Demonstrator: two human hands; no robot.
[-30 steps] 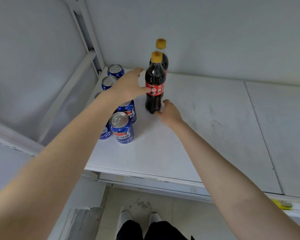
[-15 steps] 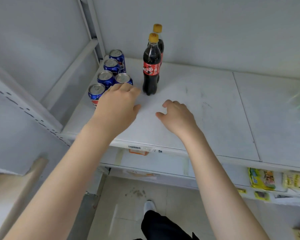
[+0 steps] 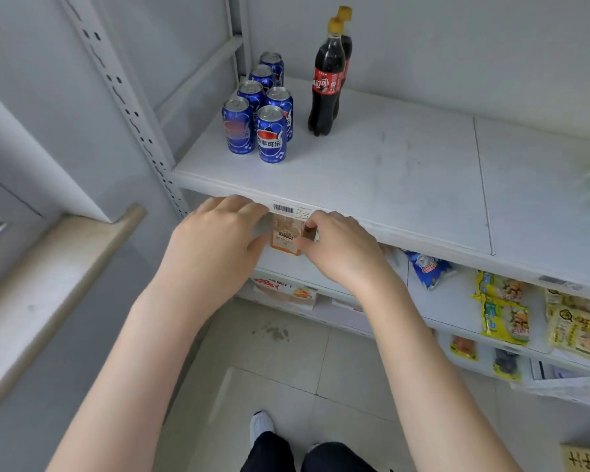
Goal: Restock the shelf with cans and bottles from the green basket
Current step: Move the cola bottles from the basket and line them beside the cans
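The white shelf (image 3: 406, 172) holds six cans (image 3: 271, 134) grouped tight in its left corner and two bottles (image 3: 326, 83) in file beside them, probably to keep rows neat. Left hand (image 3: 215, 240) and right hand (image 3: 341, 250) hang empty, fingers loosely curled, below its front edge; the basket is out of view.

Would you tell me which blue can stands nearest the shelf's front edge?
The front-right blue can, its logo facing out; the other five cans sit further back.
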